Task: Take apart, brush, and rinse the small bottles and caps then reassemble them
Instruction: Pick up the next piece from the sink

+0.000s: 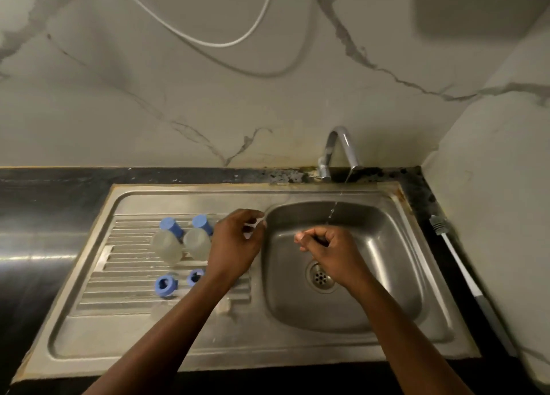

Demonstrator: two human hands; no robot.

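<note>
In the head view, the left hand hovers over the inner edge of the draining board, its fingers curled and pinching a small pale piece. Which part of a bottle it is I cannot tell. The right hand is over the basin, close to where the thin stream of water falls from the tap. Its fingers are curled tight, but whether they close round anything I cannot tell.

Two clear bottles lie side by side on the ribs of the draining board with blue caps on their far ends. Two loose blue caps sit nearer the person, apart from them. A white-handled brush lies on the counter to the right of the sink, well away from both hands.

The step looks like rinsing one small part. To do it well:

- **Position:** carry the pale piece right over the basin and into the stream, not above the board's edge.
- **Coverage:** the flow is weak, so turn the piece slowly so that water reaches every face.
- **Grip:** pinch it firmly, because the open drain sits just below and a dropped part could lodge there.
- **After rinsing:** set it down beside the loose caps, so that rinsed parts stay together for reassembly.
</note>
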